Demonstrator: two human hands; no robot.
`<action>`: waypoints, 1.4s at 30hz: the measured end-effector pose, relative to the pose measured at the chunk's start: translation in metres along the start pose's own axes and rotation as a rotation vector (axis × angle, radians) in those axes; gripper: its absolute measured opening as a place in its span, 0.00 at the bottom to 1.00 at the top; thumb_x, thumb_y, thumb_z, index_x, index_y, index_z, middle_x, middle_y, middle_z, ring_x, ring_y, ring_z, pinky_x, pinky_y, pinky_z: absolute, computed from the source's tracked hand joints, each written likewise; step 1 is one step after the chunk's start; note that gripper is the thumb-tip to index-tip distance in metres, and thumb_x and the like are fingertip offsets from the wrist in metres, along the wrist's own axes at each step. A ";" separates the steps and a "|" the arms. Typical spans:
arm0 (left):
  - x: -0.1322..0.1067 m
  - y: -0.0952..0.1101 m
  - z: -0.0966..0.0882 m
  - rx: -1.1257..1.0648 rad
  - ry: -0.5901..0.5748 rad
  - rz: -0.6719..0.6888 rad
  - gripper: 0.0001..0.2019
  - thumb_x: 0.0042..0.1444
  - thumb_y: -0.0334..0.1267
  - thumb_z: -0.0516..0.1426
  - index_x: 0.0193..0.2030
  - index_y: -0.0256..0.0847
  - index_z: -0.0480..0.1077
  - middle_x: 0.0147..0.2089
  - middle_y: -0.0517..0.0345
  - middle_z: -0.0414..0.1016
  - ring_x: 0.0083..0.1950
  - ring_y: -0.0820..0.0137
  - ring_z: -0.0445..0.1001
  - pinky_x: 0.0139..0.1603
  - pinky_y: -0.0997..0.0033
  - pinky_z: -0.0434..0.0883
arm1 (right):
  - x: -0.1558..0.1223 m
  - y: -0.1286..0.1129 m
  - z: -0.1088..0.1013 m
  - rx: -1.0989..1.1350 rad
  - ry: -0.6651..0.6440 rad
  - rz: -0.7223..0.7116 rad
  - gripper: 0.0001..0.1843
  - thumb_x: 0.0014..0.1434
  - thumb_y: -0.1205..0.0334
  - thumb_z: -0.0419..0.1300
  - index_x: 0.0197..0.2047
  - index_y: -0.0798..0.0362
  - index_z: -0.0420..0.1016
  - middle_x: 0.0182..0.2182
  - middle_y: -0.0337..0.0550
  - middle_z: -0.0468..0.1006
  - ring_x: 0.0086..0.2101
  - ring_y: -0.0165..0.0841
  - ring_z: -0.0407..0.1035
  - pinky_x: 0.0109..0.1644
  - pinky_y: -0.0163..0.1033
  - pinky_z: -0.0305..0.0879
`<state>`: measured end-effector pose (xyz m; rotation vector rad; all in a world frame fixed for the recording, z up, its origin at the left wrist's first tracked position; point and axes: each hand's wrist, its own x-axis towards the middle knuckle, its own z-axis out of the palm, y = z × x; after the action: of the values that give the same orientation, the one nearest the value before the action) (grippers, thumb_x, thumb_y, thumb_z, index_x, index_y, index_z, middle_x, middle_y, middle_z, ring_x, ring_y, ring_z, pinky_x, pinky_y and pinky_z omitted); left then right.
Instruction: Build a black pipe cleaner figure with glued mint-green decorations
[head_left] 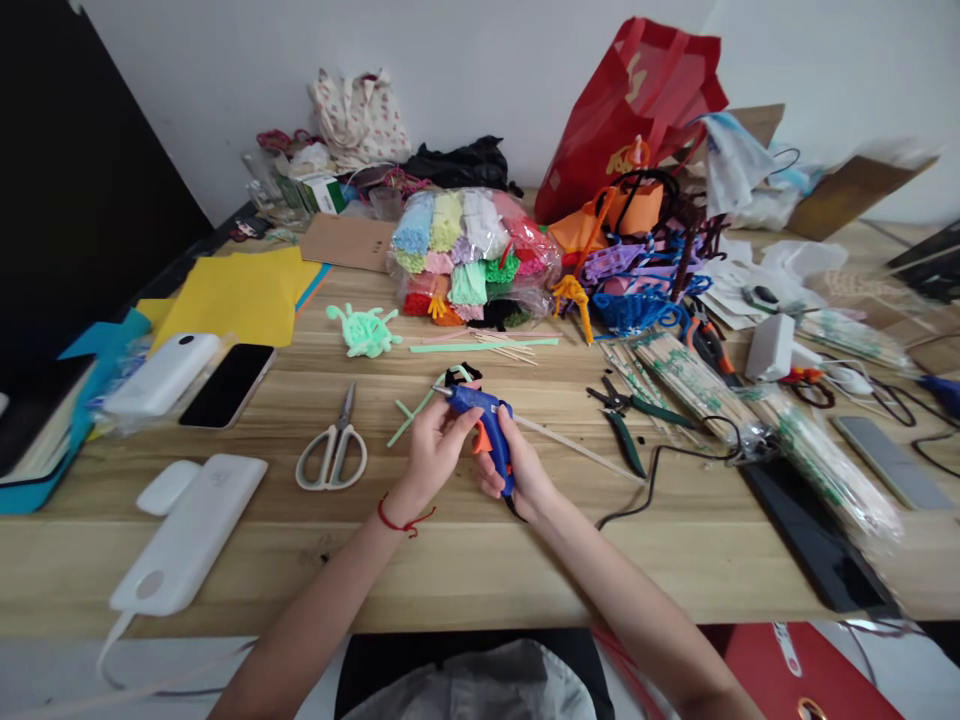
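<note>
A blue glue gun (476, 405) with an orange trigger is gripped by the handle in my right hand (529, 465), its nozzle pointing up and left. A long pale glue stick (577, 447) juts from its rear. My left hand (436, 440) is closed at the front of the gun, the thumb lying on its body; some fingers are hidden. Right behind the nozzle are a bent green pipe cleaner piece (405, 425) and a small black fuzzy piece (463, 374). White-handled scissors (332, 450) lie left of my left hand.
Green-handled pliers (622, 415) and wrapped stick bundles (690, 385) lie right. Behind are a green pipe cleaner tangle (365, 331), a bag of colored pipe cleaners (472, 255) and a red bag (630, 110). A phone (229, 385) and white power bank (191, 530) lie left.
</note>
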<state>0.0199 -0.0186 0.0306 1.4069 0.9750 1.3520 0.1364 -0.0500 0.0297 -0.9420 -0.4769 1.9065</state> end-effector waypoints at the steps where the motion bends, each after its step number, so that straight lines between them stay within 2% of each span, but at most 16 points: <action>1: 0.000 -0.002 -0.001 0.015 -0.009 0.006 0.18 0.56 0.44 0.59 0.51 0.39 0.73 0.51 0.47 0.77 0.50 0.62 0.77 0.47 0.66 0.74 | 0.000 0.000 -0.001 0.018 -0.017 0.023 0.29 0.56 0.35 0.54 0.24 0.55 0.68 0.08 0.31 0.63 0.07 0.21 0.49 0.10 0.27 0.48; 5: 0.001 -0.006 -0.005 0.075 -0.040 0.023 0.17 0.57 0.42 0.58 0.52 0.39 0.72 0.49 0.47 0.78 0.45 0.64 0.77 0.45 0.67 0.74 | 0.001 -0.003 -0.007 0.085 -0.088 0.089 0.26 0.57 0.38 0.55 0.29 0.56 0.70 0.09 0.28 0.61 0.08 0.19 0.46 0.10 0.24 0.43; 10: 0.004 -0.007 -0.009 0.122 -0.101 0.056 0.18 0.58 0.43 0.57 0.54 0.39 0.71 0.48 0.48 0.77 0.46 0.64 0.77 0.45 0.67 0.74 | 0.002 -0.008 -0.011 0.145 -0.134 0.146 0.25 0.57 0.39 0.57 0.31 0.56 0.71 0.10 0.26 0.58 0.09 0.18 0.44 0.10 0.23 0.40; 14: 0.007 -0.006 -0.014 0.195 -0.146 0.089 0.18 0.60 0.43 0.55 0.55 0.42 0.70 0.37 0.54 0.78 0.34 0.68 0.76 0.36 0.70 0.73 | 0.003 -0.014 -0.013 0.196 -0.225 0.187 0.24 0.61 0.41 0.53 0.33 0.56 0.71 0.10 0.25 0.55 0.09 0.18 0.39 0.09 0.23 0.38; 17: 0.008 -0.007 -0.017 0.224 -0.177 0.114 0.19 0.61 0.43 0.54 0.58 0.43 0.68 0.27 0.59 0.74 0.27 0.71 0.72 0.32 0.71 0.71 | 0.003 -0.019 -0.014 0.244 -0.328 0.246 0.24 0.64 0.43 0.49 0.35 0.56 0.72 0.11 0.24 0.53 0.09 0.18 0.36 0.09 0.23 0.37; 20: 0.008 -0.008 -0.018 0.191 -0.148 0.122 0.19 0.58 0.43 0.56 0.56 0.42 0.70 0.30 0.57 0.75 0.30 0.70 0.73 0.32 0.71 0.72 | 0.001 -0.020 -0.014 0.272 -0.401 0.303 0.24 0.65 0.44 0.48 0.35 0.56 0.72 0.11 0.24 0.54 0.09 0.18 0.33 0.08 0.23 0.36; 23: 0.006 -0.004 -0.018 0.123 -0.081 0.102 0.17 0.53 0.45 0.61 0.47 0.40 0.74 0.36 0.53 0.77 0.34 0.69 0.75 0.33 0.72 0.72 | -0.002 -0.018 -0.012 0.265 -0.432 0.329 0.24 0.64 0.43 0.48 0.34 0.55 0.71 0.10 0.25 0.56 0.09 0.19 0.35 0.08 0.23 0.37; 27: 0.007 0.007 -0.018 0.094 -0.049 0.076 0.15 0.46 0.45 0.65 0.38 0.39 0.74 0.35 0.55 0.77 0.31 0.72 0.73 0.30 0.75 0.70 | -0.005 -0.011 -0.006 0.254 -0.430 0.318 0.23 0.64 0.42 0.49 0.34 0.54 0.69 0.10 0.26 0.58 0.09 0.19 0.36 0.08 0.23 0.37; 30: 0.008 0.011 -0.016 0.054 -0.027 0.073 0.15 0.45 0.45 0.66 0.35 0.39 0.70 0.36 0.55 0.77 0.33 0.71 0.73 0.33 0.74 0.71 | -0.007 -0.007 -0.003 0.226 -0.390 0.277 0.23 0.62 0.41 0.52 0.34 0.55 0.69 0.10 0.26 0.59 0.09 0.18 0.37 0.09 0.23 0.37; 34: 0.007 0.011 -0.012 0.047 -0.011 0.051 0.14 0.46 0.45 0.64 0.34 0.39 0.69 0.35 0.56 0.75 0.35 0.71 0.73 0.36 0.73 0.71 | -0.007 -0.003 -0.001 0.184 -0.325 0.229 0.24 0.58 0.40 0.55 0.33 0.55 0.68 0.10 0.26 0.60 0.09 0.18 0.40 0.10 0.24 0.39; 42: 0.007 0.006 -0.010 0.076 0.070 0.069 0.14 0.44 0.46 0.66 0.29 0.39 0.69 0.29 0.62 0.69 0.31 0.73 0.68 0.34 0.75 0.67 | -0.007 0.005 0.001 0.121 -0.249 0.179 0.25 0.58 0.38 0.55 0.28 0.54 0.66 0.11 0.28 0.61 0.10 0.18 0.43 0.11 0.25 0.40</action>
<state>0.0101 -0.0129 0.0374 1.4703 1.0420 1.4361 0.1344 -0.0588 0.0301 -0.6908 -0.4275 2.2035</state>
